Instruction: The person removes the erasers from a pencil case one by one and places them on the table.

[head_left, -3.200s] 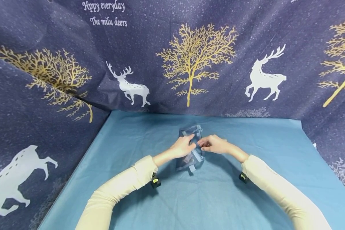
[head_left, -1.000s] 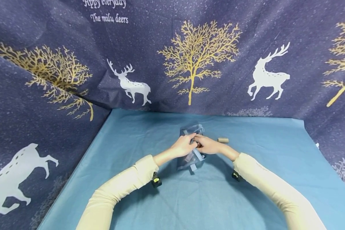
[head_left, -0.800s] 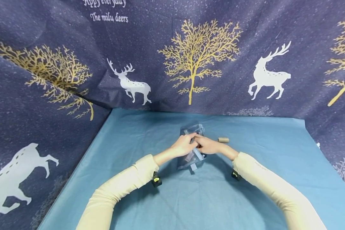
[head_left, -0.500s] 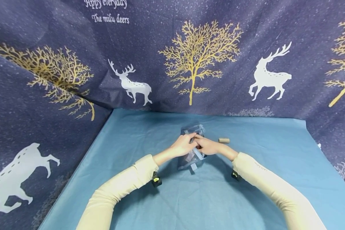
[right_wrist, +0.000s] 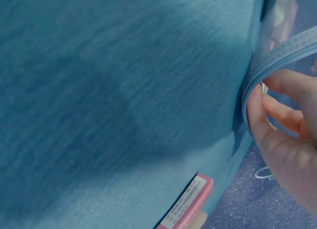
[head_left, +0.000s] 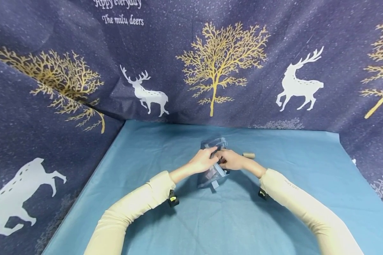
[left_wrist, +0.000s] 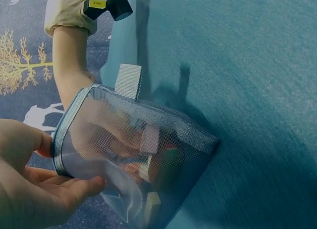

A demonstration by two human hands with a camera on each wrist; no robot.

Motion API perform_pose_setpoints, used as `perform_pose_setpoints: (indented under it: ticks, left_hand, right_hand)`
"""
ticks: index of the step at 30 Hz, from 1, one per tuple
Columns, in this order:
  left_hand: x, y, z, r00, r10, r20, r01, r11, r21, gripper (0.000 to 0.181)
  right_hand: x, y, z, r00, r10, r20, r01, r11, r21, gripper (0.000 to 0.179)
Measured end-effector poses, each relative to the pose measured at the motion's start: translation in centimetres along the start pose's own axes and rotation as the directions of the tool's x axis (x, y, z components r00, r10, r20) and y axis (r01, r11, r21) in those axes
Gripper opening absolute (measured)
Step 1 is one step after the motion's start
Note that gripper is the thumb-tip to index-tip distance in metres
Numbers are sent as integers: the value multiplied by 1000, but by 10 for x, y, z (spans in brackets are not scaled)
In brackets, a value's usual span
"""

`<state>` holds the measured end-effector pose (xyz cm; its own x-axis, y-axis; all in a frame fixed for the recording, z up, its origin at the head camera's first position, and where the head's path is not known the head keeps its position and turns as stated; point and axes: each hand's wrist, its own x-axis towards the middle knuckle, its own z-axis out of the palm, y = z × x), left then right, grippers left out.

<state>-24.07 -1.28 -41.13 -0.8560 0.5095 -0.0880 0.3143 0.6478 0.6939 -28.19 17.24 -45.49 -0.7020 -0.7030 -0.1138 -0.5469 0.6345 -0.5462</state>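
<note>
A see-through blue-grey mesh zip pouch (head_left: 207, 180) stands on the cloth, with several small coloured blocks inside, among them a pink block (left_wrist: 150, 140). My left hand (head_left: 203, 161) grips the zipped rim (left_wrist: 72, 122), thumb on one side and fingers on the other. Through the mouth, my right hand (head_left: 231, 160) reaches into the pouch with its fingers curled. Its fingertips show through the mesh beside a cream block (left_wrist: 146, 169). In the right wrist view a small pale piece (right_wrist: 264, 88) shows between that hand's thumb and fingers (right_wrist: 285, 83).
To the right of the pouch lies a tan block (head_left: 249, 155). In the right wrist view a pink-sided block with a white label (right_wrist: 185, 201) is on the blue cloth (head_left: 191, 226). A dark curtain (head_left: 178, 63) printed with deer and trees hangs behind.
My right hand came left to the pouch's mouth since the earliest frame, uncovering the tan block. In the last half second it has drawn slightly back. My left hand stays at the rim.
</note>
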Motion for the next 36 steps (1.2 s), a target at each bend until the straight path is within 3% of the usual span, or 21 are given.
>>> perform_pose_setpoints:
  ticks: [8,15,21,36]
  left_hand:
    - [1,-2,3,1000,17,-21,-17,1000,7,52]
    - [1,0,2,999,10,-33,-10,1000,15,52]
    - [2,-3,4,999,9,-36,-8,1000,14,52]
    - [3,-5,7,1000,12,-16,-12,1000,14,51]
  right_hand:
    - [-2,-2,-2,999,-25,-22,25,999,-25,4]
    - [-3,-3,0,998,4,-65,-9,997,-76,15]
    - [-4,-5,2,995,24,-92,-32,995,-94,11]
    - [-9,-3,0,989,37,-141,-42,998,-36,12]
